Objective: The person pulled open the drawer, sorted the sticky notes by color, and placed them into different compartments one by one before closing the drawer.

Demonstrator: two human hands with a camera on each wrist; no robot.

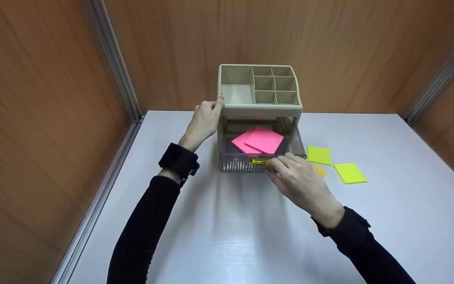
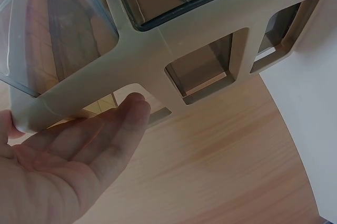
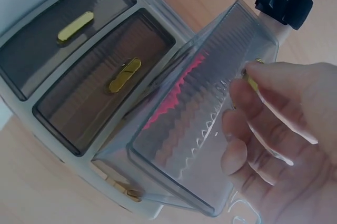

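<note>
Head view first, going from left to right. We see our left hand on the left side of the beige organizer. Its fingers lie almost straight and flat against the wall, and the fingertips reach the top rim. It presses but wraps around nothing. In the left wrist view the fingers rest on the beige frame, and the rest of the box is cut off by the edges of the picture.

The organizer stands at the back of the white table, close to the wooden wall. Its clear drawer is pulled out toward us. Pink sticky notes lie inside, one partly over the other. What is under them is hard to make out.

Our right hand is at the drawer front. Its fingers curl and pinch the gold handle, and they hide part of it. In the right wrist view the handle is nearly all covered by fingertips.

To the right, two yellow sticky notes lie flat on the table. An orange note peeks out behind our right hand, mostly hidden. There is open table in front of the drawer and on both sides.
</note>
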